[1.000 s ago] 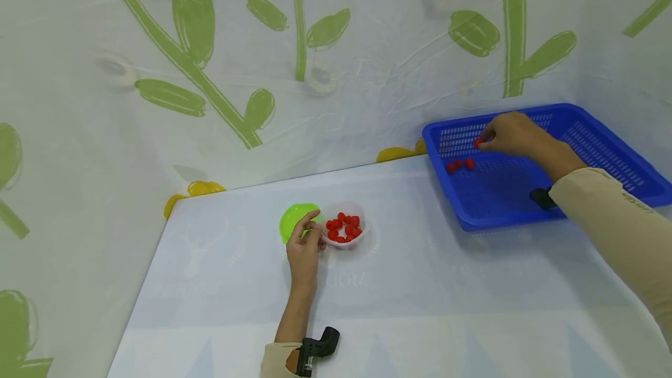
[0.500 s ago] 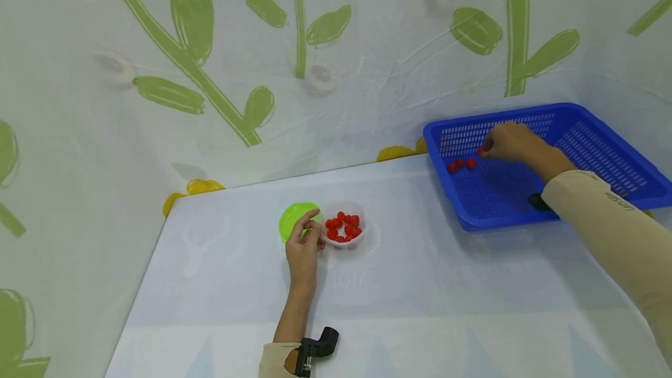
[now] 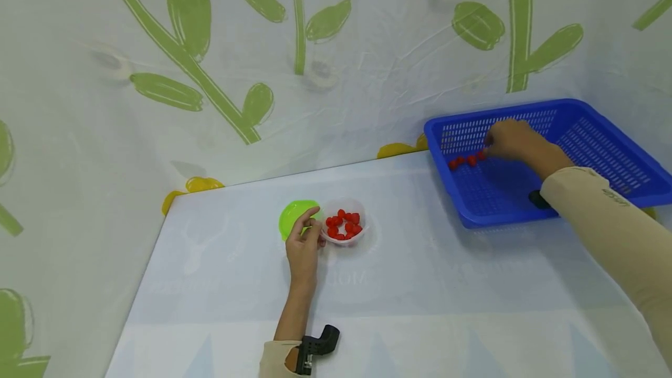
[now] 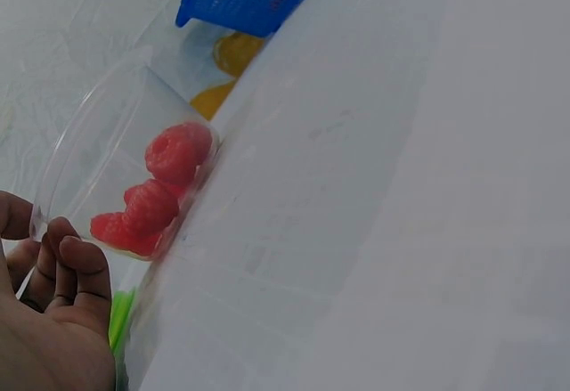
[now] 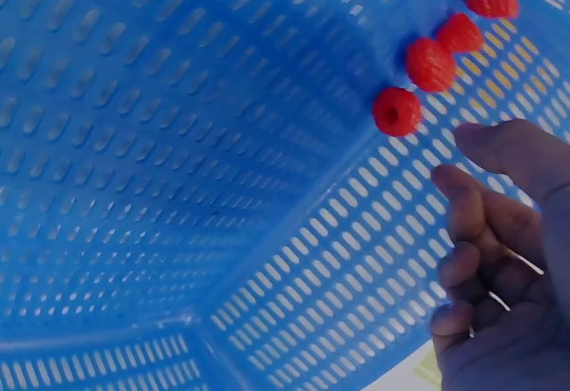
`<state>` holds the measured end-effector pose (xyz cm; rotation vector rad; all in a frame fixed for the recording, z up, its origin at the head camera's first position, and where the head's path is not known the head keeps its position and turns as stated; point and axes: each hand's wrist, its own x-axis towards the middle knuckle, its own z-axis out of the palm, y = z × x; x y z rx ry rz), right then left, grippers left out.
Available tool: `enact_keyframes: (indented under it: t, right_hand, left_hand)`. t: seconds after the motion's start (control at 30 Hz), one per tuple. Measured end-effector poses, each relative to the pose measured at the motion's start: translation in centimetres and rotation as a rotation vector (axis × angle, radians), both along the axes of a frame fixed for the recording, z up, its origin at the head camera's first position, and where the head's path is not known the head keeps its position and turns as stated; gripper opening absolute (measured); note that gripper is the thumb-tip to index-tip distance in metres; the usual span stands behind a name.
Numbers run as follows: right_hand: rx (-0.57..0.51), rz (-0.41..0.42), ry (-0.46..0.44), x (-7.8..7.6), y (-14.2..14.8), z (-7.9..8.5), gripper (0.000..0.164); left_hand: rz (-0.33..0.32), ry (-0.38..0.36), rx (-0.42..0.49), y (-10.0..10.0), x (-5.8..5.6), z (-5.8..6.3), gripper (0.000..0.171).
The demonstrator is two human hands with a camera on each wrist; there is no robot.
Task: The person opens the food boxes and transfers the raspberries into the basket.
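My left hand point(image 3: 303, 254) pinches the rim of a small clear plastic bowl point(image 4: 93, 128), which holds several red raspberries point(image 4: 151, 206). A bright green lid point(image 3: 291, 219) lies on the table just left of the bowl, partly behind the fingers. My right hand point(image 3: 517, 140) reaches into a blue basket point(image 3: 455, 203). In the right wrist view its thumb and fingers stand apart with nothing between them. Just beyond the fingertips, several raspberries point(image 5: 431, 64) sit in a row along the basket's side; the nearest raspberry point(image 5: 397, 111) shows its hollow end.
A white cloth covers the table point(image 3: 399, 284). Behind it hangs a curtain point(image 3: 367, 74) printed with flowers and leaves, close to the basket's back edge. A black wrist camera point(image 3: 320, 343) sits on the left forearm.
The right hand has lowered a raspberry into the basket, beside the others in the row, and let it go. The left hand stays at the bowl.
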<state>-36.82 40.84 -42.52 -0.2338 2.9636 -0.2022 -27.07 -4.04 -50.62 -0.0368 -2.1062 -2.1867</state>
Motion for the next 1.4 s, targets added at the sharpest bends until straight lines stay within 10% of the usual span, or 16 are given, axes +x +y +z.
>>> enact_keyframes:
  t: [1.0,1.4]
  right_hand:
    - [-0.177,0.159,0.231,4.6,-7.7,6.9,0.018]
    - [-0.238,0.208,0.259,6.6,-11.2,7.2,0.016]
  left_hand:
    - [-0.009,0.006,0.033,-0.2,0.1,0.0,0.030]
    - [0.017,0.000,0.040,-0.3,-0.9,-2.4,0.028]
